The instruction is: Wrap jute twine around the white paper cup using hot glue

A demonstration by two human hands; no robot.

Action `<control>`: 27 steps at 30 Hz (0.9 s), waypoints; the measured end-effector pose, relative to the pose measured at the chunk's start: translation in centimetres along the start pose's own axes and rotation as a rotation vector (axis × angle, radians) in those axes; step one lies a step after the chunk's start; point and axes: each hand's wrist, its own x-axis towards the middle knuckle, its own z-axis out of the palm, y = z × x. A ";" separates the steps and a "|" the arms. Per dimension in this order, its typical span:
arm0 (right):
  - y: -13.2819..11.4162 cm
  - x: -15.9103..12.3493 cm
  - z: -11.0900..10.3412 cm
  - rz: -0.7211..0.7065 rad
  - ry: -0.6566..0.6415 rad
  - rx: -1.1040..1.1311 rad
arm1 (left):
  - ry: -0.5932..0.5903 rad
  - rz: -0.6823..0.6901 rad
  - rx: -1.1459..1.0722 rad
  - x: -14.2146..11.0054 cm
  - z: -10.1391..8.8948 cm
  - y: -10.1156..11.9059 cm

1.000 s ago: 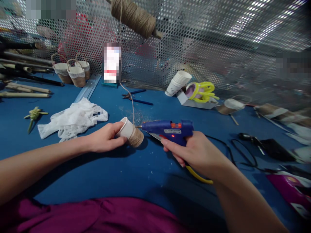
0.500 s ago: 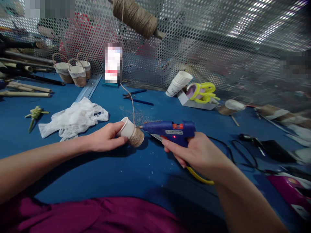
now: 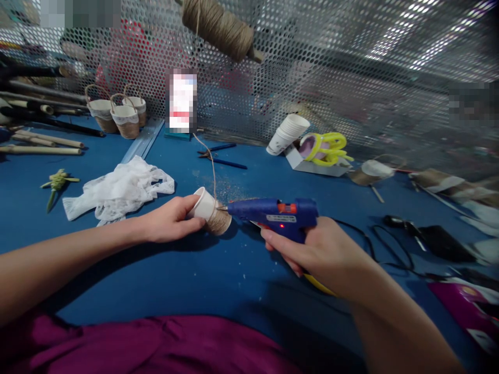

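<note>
My left hand point(image 3: 175, 219) grips a white paper cup point(image 3: 202, 205) that lies tilted, its open rim to the upper left. Brown twine is wound round the cup's lower part, and a strand of twine point(image 3: 213, 174) runs up from it towards the spool point(image 3: 218, 30) hanging above. In my right hand point(image 3: 307, 249) is a blue glue gun point(image 3: 265, 210) with a red light on. Its metal nozzle meets the cup at the edge of the wound twine; whether it touches I cannot tell. Something yellow, partly hidden, shows beneath my right hand.
White lace point(image 3: 120, 187) lies left of the cup. Twine-covered baskets point(image 3: 125, 124) and a phone point(image 3: 181, 101) stand at the back, near pliers point(image 3: 222, 156). Stacked paper cups point(image 3: 287, 134) and a box with yellow-handled scissors point(image 3: 323, 150) are behind right. A black cord point(image 3: 366, 241) trails rightward.
The glue gun has shifted slightly right and down, and its body has tilted a little. My left hand holds the cup almost still.
</note>
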 end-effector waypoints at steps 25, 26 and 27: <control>-1.0 -0.2 0.3 0.047 0.012 -0.011 | 0.002 0.036 -0.067 0.1 -0.1 -0.1; -0.7 -0.1 0.2 0.037 0.016 -0.011 | 0.002 0.034 -0.066 0.1 -0.1 -0.2; -0.5 0.0 0.1 0.024 0.016 -0.010 | 0.002 0.030 -0.061 0.1 -0.1 -0.2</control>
